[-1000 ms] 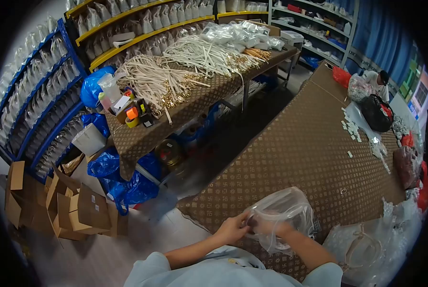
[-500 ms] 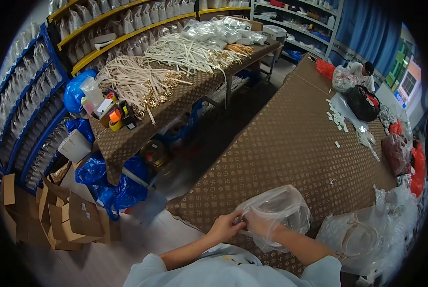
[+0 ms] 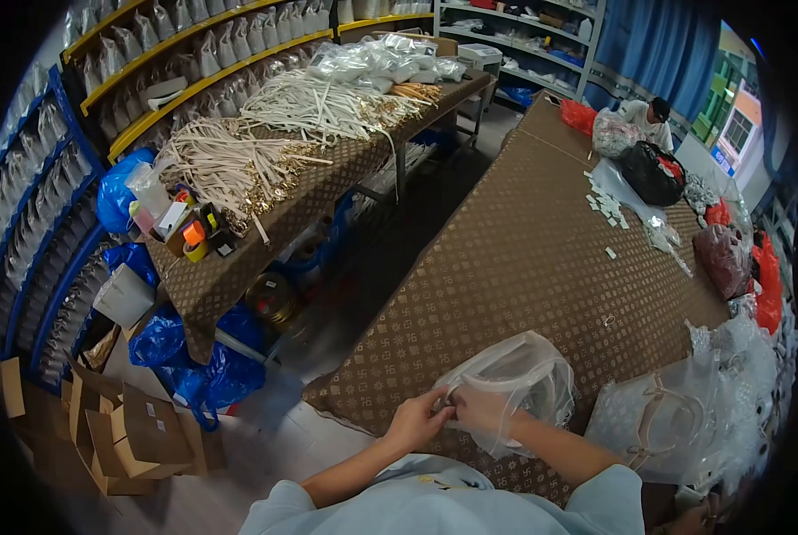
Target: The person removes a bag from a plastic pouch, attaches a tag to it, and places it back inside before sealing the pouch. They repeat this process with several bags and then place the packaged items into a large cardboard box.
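Note:
A clear plastic bag [image 3: 555, 379] stands puffed out at the near edge of the brown patterned table. Inside it a white strap [image 3: 497, 385] lies in a wide loop. My left hand [image 3: 417, 421] is at the bag's left side, thumb and fingers pinched together by the strap's end. A small dark piece, too small to name, shows between my hands. My right hand [image 3: 481, 410] is closed beside the left one, seen partly through the plastic, with its fingertips hidden. Right of it lies another clear bag [image 3: 613, 432] with a coiled beige strap [image 3: 662, 401] in it.
Bubble wrap [image 3: 742, 374] and red bags [image 3: 767, 285] line the table's right side. White tags [image 3: 608, 209] and a black bag [image 3: 653, 174] lie farther back, near a seated person [image 3: 649, 120]. Straps [image 3: 230, 165] cover the left table [image 3: 194, 285]; cartons [image 3: 145, 428] stand on the floor.
The view has turned slightly right, so the surroundings sit farther left. My hands stay together at the bag, and the strap's loop shows more clearly through the plastic.

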The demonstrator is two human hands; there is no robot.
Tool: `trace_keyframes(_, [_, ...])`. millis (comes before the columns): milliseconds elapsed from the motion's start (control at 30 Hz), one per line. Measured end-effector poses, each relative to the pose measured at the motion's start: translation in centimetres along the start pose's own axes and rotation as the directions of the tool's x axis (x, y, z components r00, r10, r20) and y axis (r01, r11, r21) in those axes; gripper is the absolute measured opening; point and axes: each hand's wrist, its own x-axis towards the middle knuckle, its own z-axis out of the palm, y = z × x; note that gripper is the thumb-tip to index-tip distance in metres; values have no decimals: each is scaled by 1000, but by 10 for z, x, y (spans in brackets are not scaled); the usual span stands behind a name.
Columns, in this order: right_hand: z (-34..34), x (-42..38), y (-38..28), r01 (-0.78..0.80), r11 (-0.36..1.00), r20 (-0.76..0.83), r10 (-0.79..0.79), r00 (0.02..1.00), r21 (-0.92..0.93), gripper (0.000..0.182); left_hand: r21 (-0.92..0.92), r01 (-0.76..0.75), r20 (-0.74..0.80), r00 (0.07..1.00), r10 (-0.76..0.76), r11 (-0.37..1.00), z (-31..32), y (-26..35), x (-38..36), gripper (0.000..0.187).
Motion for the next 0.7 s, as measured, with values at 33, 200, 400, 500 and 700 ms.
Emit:
trace_keyframes(33, [-1,3,5,-7,1000,10,7,1000,-9,26,89,-57,-51,997,62,994,1,-2,1,44])
trace_keyframes(200, [-18,3,8,-66,997,-7,66,998,-28,26,441,-142,-139,965,224,886,4,5,7,38])
trace_keyframes(400, [-22,12,40,-49,999,43,48,998,17,25,514,-159,-124,959,257,843,15,20,20,34])
trace_keyframes(500, [-20,23,57,-31,962,15,27,1000,270,26,512,-66,-61,992,113,857,22,12,32,37])
trace_keyframes(700, [-46,-1,105,253,954,-457,-298,838,-158,23,504,-28,-97,991,89,863,25,9,33,36])
